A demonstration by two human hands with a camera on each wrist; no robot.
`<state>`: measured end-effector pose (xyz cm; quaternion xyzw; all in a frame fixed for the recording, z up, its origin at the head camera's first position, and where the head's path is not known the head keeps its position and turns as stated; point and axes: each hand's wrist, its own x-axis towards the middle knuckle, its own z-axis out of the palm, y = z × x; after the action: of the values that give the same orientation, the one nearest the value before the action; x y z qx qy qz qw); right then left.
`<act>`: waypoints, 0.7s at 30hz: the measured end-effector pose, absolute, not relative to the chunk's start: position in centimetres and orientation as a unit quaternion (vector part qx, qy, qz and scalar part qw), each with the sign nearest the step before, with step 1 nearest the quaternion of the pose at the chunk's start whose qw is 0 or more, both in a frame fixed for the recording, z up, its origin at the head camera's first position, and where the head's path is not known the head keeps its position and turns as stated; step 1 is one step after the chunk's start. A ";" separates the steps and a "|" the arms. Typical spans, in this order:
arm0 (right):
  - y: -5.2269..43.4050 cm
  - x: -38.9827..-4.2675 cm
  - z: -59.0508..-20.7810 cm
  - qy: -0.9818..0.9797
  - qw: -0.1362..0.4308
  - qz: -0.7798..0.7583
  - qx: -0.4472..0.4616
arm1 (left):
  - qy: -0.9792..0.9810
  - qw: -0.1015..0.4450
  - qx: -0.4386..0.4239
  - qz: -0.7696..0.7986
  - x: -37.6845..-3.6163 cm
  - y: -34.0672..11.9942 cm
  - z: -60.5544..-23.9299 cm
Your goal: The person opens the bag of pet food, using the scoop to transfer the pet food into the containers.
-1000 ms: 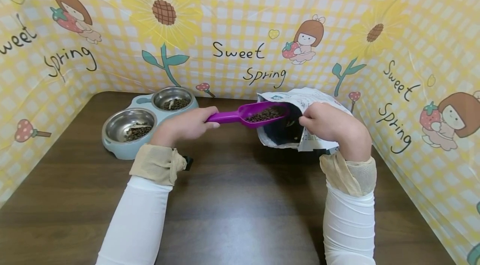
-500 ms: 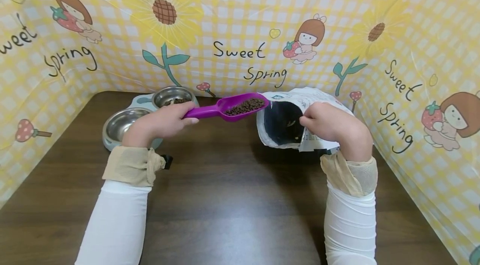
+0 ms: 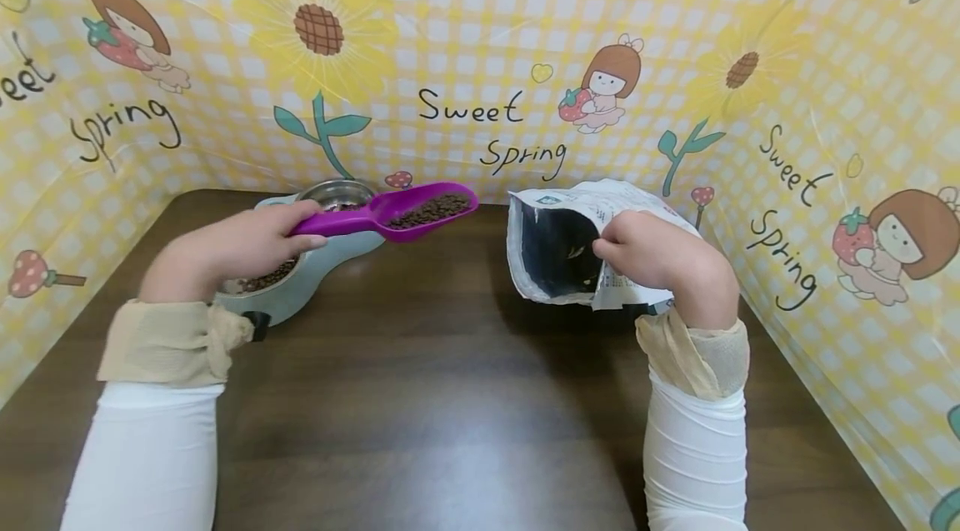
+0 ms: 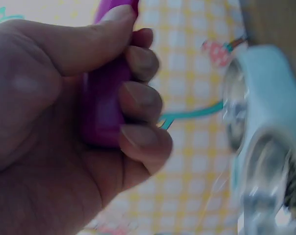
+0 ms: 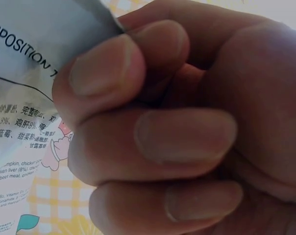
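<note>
My left hand [image 3: 232, 252] grips the handle of a purple scoop [image 3: 352, 221]; in the left wrist view its fingers curl round that handle [image 4: 106, 107]. Brown kibble [image 3: 431, 212] fills the scoop, which is held level above the table. Under and behind this hand stands a light blue double bowl [image 3: 303, 289] with two steel dishes; the near dish, partly hidden by the hand, has kibble in it. My right hand [image 3: 663, 260] pinches the edge of a white pet food bag [image 3: 618, 197]. The bag lies on its side, its dark mouth facing left.
A brown wooden table [image 3: 420, 398] carries everything. Yellow checked cloth [image 3: 465, 31] with flowers and printed figures rises at the back and both sides. The bag lies close to the back cloth, on the right half of the table.
The left hand has drawn the loaded scoop out of the bag's mouth and carried it left to the bowls. The right hand has kept its hold on the bag.
</note>
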<state>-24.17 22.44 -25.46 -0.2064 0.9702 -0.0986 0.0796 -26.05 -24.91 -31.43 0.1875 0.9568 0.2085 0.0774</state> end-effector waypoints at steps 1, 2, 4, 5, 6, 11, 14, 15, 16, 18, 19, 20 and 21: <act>22.4 -24.1 -25.5 0.970 0.079 -0.099 -0.207 | 0.960 0.074 0.181 0.200 -25.7 -25.7 -31.2; 22.4 -24.1 -25.5 0.970 0.080 -0.100 -0.206 | 0.964 0.070 0.174 0.190 -25.4 -26.5 -31.1; 22.4 -24.1 -25.5 0.970 0.079 -0.102 -0.206 | 0.969 0.064 0.156 0.180 -24.5 -28.0 -30.8; 22.4 -24.1 -25.5 0.970 0.079 -0.102 -0.205 | 0.970 0.064 0.149 0.179 -24.1 -28.7 -30.8; 22.4 -24.0 -25.5 0.970 0.079 -0.102 -0.206 | 0.971 0.060 0.145 0.178 -23.7 -29.4 -30.8; 22.5 -24.0 -25.6 0.971 0.081 -0.097 -0.204 | 0.972 0.047 0.131 0.188 -22.7 -31.9 -31.1; 22.7 -24.1 -25.8 0.970 0.080 -0.098 -0.206 | 0.973 0.036 0.127 0.189 -22.6 -33.0 -31.3; 22.7 -24.1 -25.9 0.970 0.079 -0.097 -0.207 | 0.973 0.034 0.127 0.189 -22.6 -33.4 -31.4; 22.7 -24.2 -26.0 0.970 0.080 -0.098 -0.207 | 0.974 0.036 0.124 0.188 -22.6 -33.8 -31.5; 22.7 -24.2 -26.0 0.970 0.082 -0.098 -0.206 | 0.975 0.039 0.119 0.185 -22.6 -34.5 -31.7; 22.7 -24.3 -26.1 0.970 0.081 -0.096 -0.207 | 0.975 0.042 0.114 0.186 -22.4 -34.8 -31.7; 22.7 -24.3 -26.1 0.971 0.081 -0.095 -0.206 | 0.975 0.045 0.109 0.190 -22.4 -35.1 -31.8; 22.7 -24.3 -26.1 0.971 0.081 -0.095 -0.205 | 0.974 0.045 0.104 0.194 -22.2 -35.4 -31.8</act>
<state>-24.34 22.68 -26.12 -0.2048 0.9708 -0.0946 0.0809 -22.20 -35.36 -31.81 0.1037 0.9745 0.1939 0.0454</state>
